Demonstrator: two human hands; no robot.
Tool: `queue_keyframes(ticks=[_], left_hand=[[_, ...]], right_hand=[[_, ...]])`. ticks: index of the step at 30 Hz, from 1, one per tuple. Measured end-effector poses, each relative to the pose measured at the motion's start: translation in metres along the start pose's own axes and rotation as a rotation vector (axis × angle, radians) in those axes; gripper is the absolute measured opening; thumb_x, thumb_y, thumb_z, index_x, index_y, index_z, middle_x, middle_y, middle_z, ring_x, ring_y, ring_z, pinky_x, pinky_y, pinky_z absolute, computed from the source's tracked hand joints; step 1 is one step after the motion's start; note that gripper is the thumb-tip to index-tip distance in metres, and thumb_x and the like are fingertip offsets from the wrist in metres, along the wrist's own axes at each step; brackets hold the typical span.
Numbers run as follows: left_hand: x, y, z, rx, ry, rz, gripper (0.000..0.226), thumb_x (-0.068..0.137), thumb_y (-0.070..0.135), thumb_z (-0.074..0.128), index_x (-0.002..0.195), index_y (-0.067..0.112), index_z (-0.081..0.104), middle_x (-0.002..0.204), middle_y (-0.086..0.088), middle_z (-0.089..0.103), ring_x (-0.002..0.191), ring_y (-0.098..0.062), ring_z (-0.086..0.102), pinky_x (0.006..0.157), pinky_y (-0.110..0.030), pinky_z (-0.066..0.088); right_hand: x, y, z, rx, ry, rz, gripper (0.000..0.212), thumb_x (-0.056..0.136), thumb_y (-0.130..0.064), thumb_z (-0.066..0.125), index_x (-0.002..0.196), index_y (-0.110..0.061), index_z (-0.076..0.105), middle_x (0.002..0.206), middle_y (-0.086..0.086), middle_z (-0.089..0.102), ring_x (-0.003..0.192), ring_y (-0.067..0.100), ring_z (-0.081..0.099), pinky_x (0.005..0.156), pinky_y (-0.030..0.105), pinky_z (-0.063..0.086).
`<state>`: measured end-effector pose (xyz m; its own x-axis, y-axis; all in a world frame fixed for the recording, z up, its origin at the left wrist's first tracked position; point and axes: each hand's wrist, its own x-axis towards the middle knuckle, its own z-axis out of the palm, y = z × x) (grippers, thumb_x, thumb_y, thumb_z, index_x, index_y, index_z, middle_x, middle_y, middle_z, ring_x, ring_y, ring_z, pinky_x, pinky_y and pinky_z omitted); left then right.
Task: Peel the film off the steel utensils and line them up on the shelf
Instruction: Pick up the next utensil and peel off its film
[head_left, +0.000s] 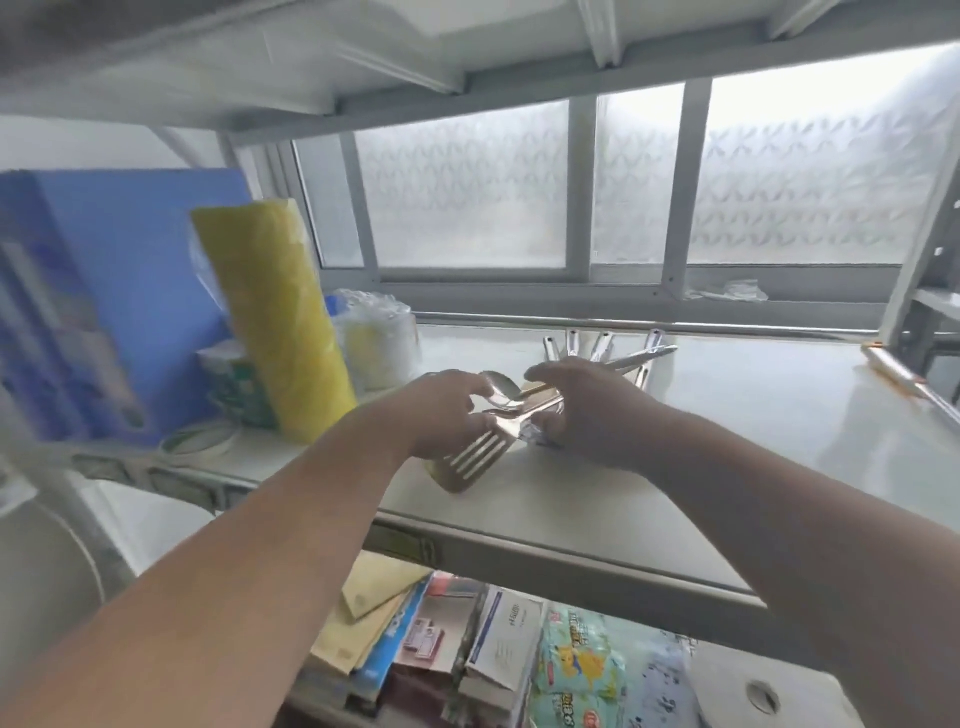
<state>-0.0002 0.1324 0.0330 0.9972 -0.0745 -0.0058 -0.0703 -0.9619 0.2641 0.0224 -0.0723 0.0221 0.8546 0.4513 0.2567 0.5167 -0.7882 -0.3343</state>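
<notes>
Over the shelf (649, 457) near its front edge, both hands meeting on a bundle of utensils. Left hand (447, 415) curled round the fork (478, 457) end, tines hanging just above the shelf; spoon (501, 389) bowl showing between thumbs. Right hand (587, 410) clamped over the handles. More handles (602, 345) lined up near the back edge. Yellow roll (275, 317) leaning at left.

left hand (448, 413): fingers curled, gripping | right hand (587, 410): fingers curled, gripping | both arms extended forward
</notes>
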Motion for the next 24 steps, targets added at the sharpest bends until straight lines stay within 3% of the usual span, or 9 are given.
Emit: queue_keyframes(ticks=[3, 5, 8, 10, 12, 16, 20, 24], left_hand=[[0.006, 0.001, 0.002, -0.046, 0.035, 0.001, 0.03, 0.102, 0.046, 0.063, 0.129, 0.036, 0.07, 0.134, 0.002, 0.068, 0.121, -0.019, 0.063, 0.101, -0.037, 0.051], [0.011, 0.005, 0.002, -0.14, 0.096, -0.016, 0.025, 0.103, 0.04, 0.062, 0.124, 0.033, 0.073, 0.126, -0.002, 0.071, 0.109, -0.02, 0.069, 0.094, -0.034, 0.054], [0.025, 0.009, 0.002, -0.27, 0.181, -0.086, 0.037, 0.102, 0.037, 0.064, 0.138, 0.033, 0.068, 0.137, -0.003, 0.066, 0.114, -0.021, 0.067, 0.101, -0.031, 0.051], [0.035, 0.011, 0.004, -0.407, 0.182, -0.136, 0.047, 0.102, 0.036, 0.067, 0.149, 0.033, 0.061, 0.142, 0.0, 0.062, 0.125, -0.024, 0.064, 0.111, -0.035, 0.049], [0.045, 0.013, 0.009, -0.525, 0.17, -0.198, 0.051, 0.102, 0.034, 0.068, 0.151, 0.028, 0.059, 0.135, -0.002, 0.065, 0.121, -0.028, 0.068, 0.11, -0.042, 0.054], [0.065, 0.014, 0.015, -0.599, 0.174, -0.283, 0.029, 0.099, 0.011, 0.067, 0.125, 0.002, 0.075, 0.102, -0.01, 0.075, 0.086, -0.028, 0.075, 0.084, -0.04, 0.067], [0.072, 0.027, 0.009, -0.875, 0.358, -0.328, 0.023, 0.09, 0.001, 0.058, 0.099, 0.003, 0.079, 0.074, -0.01, 0.08, 0.071, -0.03, 0.082, 0.09, -0.056, 0.065], [0.065, 0.074, -0.003, -1.169, 0.377, -0.193, 0.014, 0.095, -0.005, 0.06, 0.096, 0.003, 0.071, 0.089, -0.018, 0.075, 0.062, -0.027, 0.079, 0.08, -0.04, 0.068]], right_hand=[[0.002, 0.002, 0.002, 0.011, -0.018, 0.026, 0.051, 0.095, -0.032, 0.064, 0.145, -0.028, 0.053, 0.145, 0.003, 0.055, 0.134, 0.025, 0.048, 0.107, 0.031, 0.039], [0.001, 0.006, 0.003, 0.037, -0.02, 0.053, 0.048, 0.094, -0.033, 0.065, 0.141, -0.031, 0.055, 0.139, 0.0, 0.059, 0.127, 0.023, 0.053, 0.096, 0.026, 0.041], [-0.003, 0.01, 0.003, 0.073, -0.011, 0.061, 0.042, 0.095, -0.032, 0.064, 0.136, -0.033, 0.059, 0.129, 0.0, 0.061, 0.116, 0.021, 0.056, 0.086, 0.025, 0.04], [-0.007, 0.012, 0.002, 0.087, 0.003, 0.054, 0.038, 0.096, -0.031, 0.063, 0.134, -0.032, 0.06, 0.128, 0.0, 0.061, 0.118, 0.022, 0.056, 0.09, 0.027, 0.041], [-0.01, 0.014, 0.002, 0.112, 0.024, 0.067, 0.036, 0.097, -0.034, 0.063, 0.132, -0.035, 0.061, 0.13, 0.002, 0.06, 0.117, 0.022, 0.057, 0.095, 0.03, 0.044], [-0.015, 0.023, -0.001, 0.143, 0.071, 0.061, 0.034, 0.097, -0.035, 0.062, 0.131, -0.036, 0.061, 0.13, 0.003, 0.061, 0.121, 0.022, 0.055, 0.099, 0.033, 0.044], [-0.024, 0.032, -0.009, 0.113, 0.178, -0.013, 0.043, 0.097, -0.032, 0.061, 0.14, -0.032, 0.055, 0.133, -0.003, 0.06, 0.125, 0.02, 0.053, 0.104, 0.034, 0.041], [-0.035, 0.044, -0.021, 0.117, 0.335, -0.083, 0.059, 0.093, -0.029, 0.067, 0.146, -0.036, 0.042, 0.141, -0.006, 0.05, 0.117, 0.014, 0.058, 0.099, 0.033, 0.047]])
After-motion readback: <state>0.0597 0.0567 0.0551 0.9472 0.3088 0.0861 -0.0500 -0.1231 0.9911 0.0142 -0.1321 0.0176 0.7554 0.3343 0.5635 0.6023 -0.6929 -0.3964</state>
